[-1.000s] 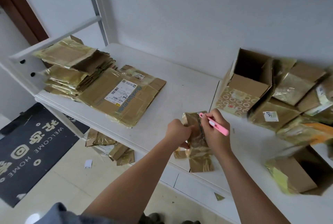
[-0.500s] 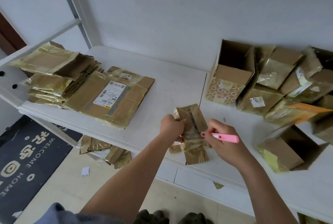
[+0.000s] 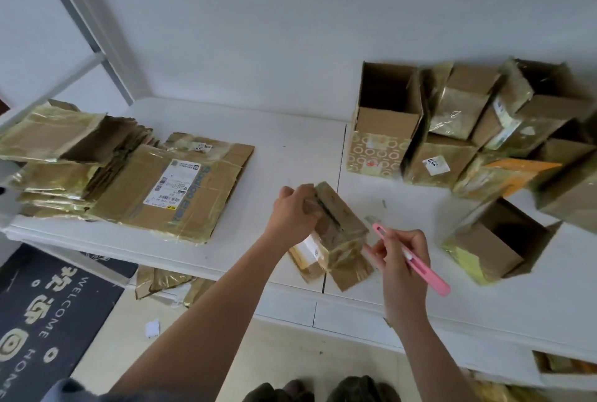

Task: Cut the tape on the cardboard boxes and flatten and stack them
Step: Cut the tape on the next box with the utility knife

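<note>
Box | left hand fingers curled gripping it | right hand fingers pinching pink cutter

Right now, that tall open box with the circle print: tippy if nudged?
Probably. The circle-print box stands on a narrow base, tall for its footprint, so a push near the top would likely topple it. Its open top shows no contents, so it's likely light and slides easily. The neighbouring box with the white sticker may brace one side.

White wall; white table; doormat (dark).
</note>
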Demonstrator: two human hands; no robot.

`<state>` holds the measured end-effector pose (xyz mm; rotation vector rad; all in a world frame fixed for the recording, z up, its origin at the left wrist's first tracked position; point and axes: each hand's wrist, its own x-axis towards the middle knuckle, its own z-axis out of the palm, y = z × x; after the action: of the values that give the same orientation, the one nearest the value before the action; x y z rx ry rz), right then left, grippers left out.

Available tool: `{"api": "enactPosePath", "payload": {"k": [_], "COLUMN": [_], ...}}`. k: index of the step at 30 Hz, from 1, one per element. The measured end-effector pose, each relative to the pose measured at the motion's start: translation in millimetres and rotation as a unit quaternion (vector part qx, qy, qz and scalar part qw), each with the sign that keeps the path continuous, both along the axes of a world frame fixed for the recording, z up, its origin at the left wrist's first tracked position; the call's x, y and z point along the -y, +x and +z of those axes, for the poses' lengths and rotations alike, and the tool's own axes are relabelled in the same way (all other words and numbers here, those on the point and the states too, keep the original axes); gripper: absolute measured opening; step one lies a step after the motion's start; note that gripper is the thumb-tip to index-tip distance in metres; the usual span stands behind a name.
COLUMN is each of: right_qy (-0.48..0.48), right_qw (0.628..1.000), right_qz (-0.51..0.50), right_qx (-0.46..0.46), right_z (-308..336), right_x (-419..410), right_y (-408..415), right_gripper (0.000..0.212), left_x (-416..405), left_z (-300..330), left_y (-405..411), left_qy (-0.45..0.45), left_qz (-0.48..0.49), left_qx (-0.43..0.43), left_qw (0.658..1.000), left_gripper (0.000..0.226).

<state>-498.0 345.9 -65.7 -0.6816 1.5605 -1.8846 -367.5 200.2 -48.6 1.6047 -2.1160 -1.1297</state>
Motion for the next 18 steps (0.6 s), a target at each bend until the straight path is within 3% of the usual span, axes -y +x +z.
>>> {"api": "enactPosePath", "payload": {"k": [5, 7, 9, 12, 18], "right_qy": [-0.022, -0.025, -0.026, -0.017, 0.014], "right_qw": [0.999, 0.999, 0.999, 1.0, 0.995], "right_qz": [-0.015, -0.011, -0.008, -0.015, -0.019], "right_qx": [0.025, 0.042, 0.041, 0.005, -0.094], "right_z": [1.3, 3.8, 4.6, 3.1, 2.9], "right_x": [17.8, 27.9, 32.8, 33.0, 42.1], "right_y": [4.5, -1.4, -7.1, -10.8, -10.8], "right_gripper": [0.013, 0.012, 0.013, 0.012, 0.014], "left_x": [-20.7, -24.3, -19.2, -11.0, -6.0], "left_z": [-0.8, -3.4, -5.4, -11.1, -19.4], "left_y": [-0.6, -0.8, -2.1, -5.2, -2.2], "left_qy": [-0.021, -0.12, -0.213, -0.158, -0.06], "left_qz": [0.082, 0.071, -0.009, -0.135, -0.149], "left_qx": [0.114, 0.148, 0.135, 0.098, 0.086], "left_qw": [0.99, 0.979, 0.968, 0.973, 0.983], "left_gripper": [0.073, 0.076, 0.072, 0.057, 0.063]}}
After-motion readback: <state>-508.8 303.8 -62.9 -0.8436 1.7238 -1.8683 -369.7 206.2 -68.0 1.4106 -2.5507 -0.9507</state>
